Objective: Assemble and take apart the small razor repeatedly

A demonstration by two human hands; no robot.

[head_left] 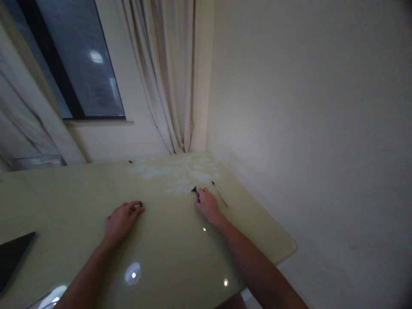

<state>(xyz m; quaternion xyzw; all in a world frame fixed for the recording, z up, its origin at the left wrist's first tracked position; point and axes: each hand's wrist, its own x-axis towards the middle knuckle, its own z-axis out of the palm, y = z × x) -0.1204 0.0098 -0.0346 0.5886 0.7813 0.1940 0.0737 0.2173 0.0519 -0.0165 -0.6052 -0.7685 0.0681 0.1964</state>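
My left hand [121,219] rests on the glossy pale-green table [80,201], fingers curled around a small dark object [139,206] at its fingertips. My right hand [207,205] lies further right, fingers bent, its fingertips touching a small black piece [194,189] on the white floral pattern. A thin white stick-like item [220,194] lies just right of my right hand. What the small dark things are is too dim to tell.
A dark flat device [13,257] sits at the table's left edge. Another tiny dark speck [130,162] lies near the far edge. Curtains [167,77] and a dark window [74,56] stand behind; a white wall is right beside the table.
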